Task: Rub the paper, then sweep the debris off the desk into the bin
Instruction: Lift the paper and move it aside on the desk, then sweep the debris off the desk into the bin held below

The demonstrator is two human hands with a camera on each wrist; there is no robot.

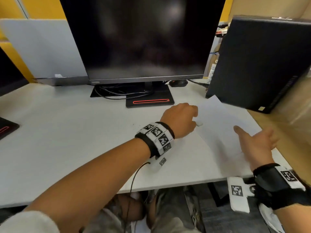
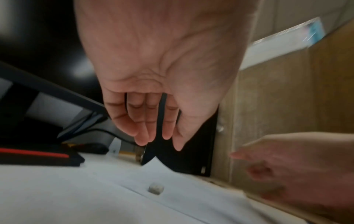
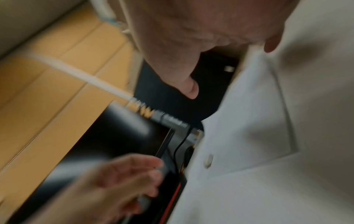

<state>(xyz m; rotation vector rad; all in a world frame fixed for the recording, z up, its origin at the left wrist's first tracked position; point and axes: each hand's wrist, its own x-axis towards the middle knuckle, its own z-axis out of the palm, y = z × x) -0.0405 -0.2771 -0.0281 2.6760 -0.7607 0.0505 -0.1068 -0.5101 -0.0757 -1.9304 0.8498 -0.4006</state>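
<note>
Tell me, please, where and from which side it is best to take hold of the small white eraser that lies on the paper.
Pinch the eraser across its two short side faces, coming straight down from above. It is a small low block lying flat on the paper, so only its sides offer grip. The left hand is open beside it and seems nearest.

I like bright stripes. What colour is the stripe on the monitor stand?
Red, on the black monitor stand. The head view shows it best.

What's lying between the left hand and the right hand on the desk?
Only the white paper with a small white eraser on it, near the left hand; the right hand hovers open. The left wrist view shows it best.
</note>
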